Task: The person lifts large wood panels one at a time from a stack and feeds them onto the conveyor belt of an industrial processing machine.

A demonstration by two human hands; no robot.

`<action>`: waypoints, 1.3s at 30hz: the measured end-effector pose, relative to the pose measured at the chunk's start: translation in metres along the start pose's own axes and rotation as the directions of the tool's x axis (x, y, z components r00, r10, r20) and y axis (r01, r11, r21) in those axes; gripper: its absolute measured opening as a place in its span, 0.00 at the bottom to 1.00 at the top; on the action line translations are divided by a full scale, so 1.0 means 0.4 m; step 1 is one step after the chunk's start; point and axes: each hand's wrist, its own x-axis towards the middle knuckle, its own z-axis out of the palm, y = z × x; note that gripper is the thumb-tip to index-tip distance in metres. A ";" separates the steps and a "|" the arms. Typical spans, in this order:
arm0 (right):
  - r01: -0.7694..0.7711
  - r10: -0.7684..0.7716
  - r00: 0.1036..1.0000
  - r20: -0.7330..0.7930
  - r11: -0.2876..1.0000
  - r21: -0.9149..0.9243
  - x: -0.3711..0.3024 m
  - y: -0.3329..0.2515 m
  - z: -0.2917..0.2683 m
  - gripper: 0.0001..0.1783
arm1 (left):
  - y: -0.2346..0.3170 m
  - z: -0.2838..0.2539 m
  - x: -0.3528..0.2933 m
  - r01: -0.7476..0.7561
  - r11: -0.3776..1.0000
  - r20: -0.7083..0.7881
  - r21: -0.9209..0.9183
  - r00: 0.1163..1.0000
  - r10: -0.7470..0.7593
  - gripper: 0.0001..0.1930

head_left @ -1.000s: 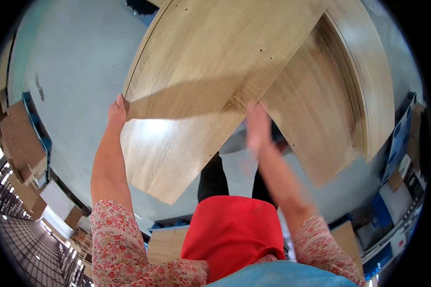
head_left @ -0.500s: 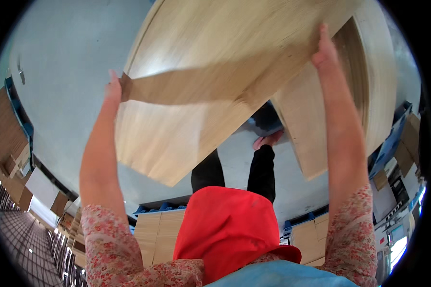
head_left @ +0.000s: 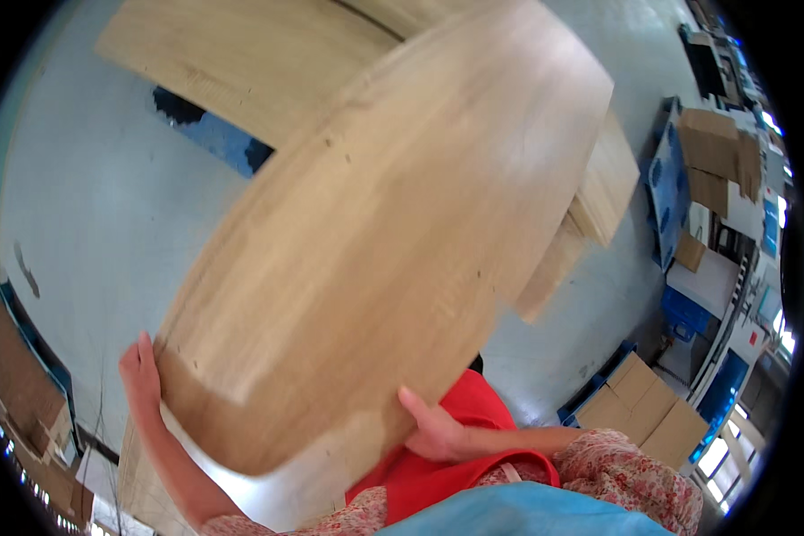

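A large light wood-grain panel [head_left: 375,232] with a rounded near corner fills the middle of the view, raised and tilted above the floor. My left hand [head_left: 141,373] is closed on its near left edge, the fingers partly hidden. At the near right edge my right hand [head_left: 433,431] grips the panel, thumb on top and the other fingers hidden beneath. More wood-grain boards [head_left: 232,67] lie beyond it at the upper left. Others [head_left: 603,192] stick out past its right edge.
A blue pallet [head_left: 223,138] shows under the far boards. On the right are cardboard boxes [head_left: 710,147], another blue pallet [head_left: 665,192] and a stack of light brown boards [head_left: 639,406]. A brown stack [head_left: 18,384] stands at the left. The floor [head_left: 89,205] is grey.
The panel has swung round and now lies across the middle. Both hands have come nearer my body; the right one moved from the far right to the panel's near edge.
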 end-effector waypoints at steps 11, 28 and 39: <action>0.248 -0.252 0.968 0.007 0.957 0.153 -0.150 0.122 0.023 0.40 | 0.347 -0.265 -0.131 -0.362 0.917 -0.073 0.167 0.923 0.378 0.19; 0.427 -0.495 0.848 0.190 0.850 0.308 0.024 0.160 -0.106 0.36 | 0.548 -0.422 -0.010 -0.873 0.487 -0.330 -0.006 0.461 0.824 0.23; 0.575 -0.667 0.743 0.063 0.683 0.452 -0.291 0.073 -0.412 0.38 | 0.985 -0.337 -0.644 -0.915 0.239 -0.298 0.326 0.140 0.944 0.19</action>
